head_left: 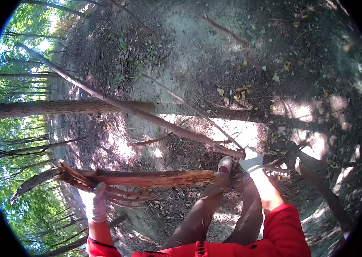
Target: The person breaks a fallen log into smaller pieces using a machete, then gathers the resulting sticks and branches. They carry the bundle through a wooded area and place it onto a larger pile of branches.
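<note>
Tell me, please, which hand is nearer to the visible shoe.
Right. The right hand is just right of the shoe; the left hand is far to its left, gripping the split branch.

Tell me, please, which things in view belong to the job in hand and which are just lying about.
In hand:
split wood, held by the left hand;
long branch, held by the right hand.

Lying about:
short curved branch;
yellowish leaves.

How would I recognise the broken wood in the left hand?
Start at the red jacket along the picture's bottom edge and follow its left sleeve up to the white-gloved left hand. The broken wood mainly stretches rightward from there. Unlike the smoother long branch above it, it shows a raw, orange-brown split face.
</note>
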### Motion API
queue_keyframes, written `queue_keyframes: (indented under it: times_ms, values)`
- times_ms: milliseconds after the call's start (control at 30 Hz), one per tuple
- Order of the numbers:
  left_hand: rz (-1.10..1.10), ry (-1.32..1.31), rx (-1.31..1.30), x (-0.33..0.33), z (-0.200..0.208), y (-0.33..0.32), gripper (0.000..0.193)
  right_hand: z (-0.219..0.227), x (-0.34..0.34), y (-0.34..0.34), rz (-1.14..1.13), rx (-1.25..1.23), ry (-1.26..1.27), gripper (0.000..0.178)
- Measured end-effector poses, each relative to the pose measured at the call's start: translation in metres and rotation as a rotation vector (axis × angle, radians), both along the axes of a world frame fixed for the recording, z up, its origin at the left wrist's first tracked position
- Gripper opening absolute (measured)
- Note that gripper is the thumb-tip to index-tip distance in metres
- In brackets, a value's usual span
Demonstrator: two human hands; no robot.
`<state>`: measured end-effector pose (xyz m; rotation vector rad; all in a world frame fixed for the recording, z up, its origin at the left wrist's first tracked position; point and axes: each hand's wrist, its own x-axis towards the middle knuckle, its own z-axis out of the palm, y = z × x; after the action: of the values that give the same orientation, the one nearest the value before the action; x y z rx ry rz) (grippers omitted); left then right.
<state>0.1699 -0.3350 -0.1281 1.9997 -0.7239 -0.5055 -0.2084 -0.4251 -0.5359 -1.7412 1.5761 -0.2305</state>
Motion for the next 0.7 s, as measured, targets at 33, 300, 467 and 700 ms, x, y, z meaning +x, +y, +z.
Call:
queue_keyframes:
  times_ms: [33, 300, 467, 700]
  values:
    - [0.007, -0.035, 0.063, 0.013, 0.004, 0.013, 0.065, 0.021, -0.009, 0.002, -0.045, -0.169, 0.038, 0.014]
    - [-0.077, -0.247, -0.003, 0.014, 0.031, 0.022, 0.041, 0.216, -0.050, -0.036, -0.022, -0.157, 0.168, 0.020]
    - [-0.123, -0.127, -0.040, 0.022, 0.047, 0.028, 0.050, 0.273, -0.066, 0.003, -0.163, -0.079, 0.013, 0.035]
    - [-0.120, -0.076, -0.113, 0.040, 0.045, 0.069, 0.052, 0.296, -0.078, 0.030, -0.234, -0.304, -0.069, 0.028]
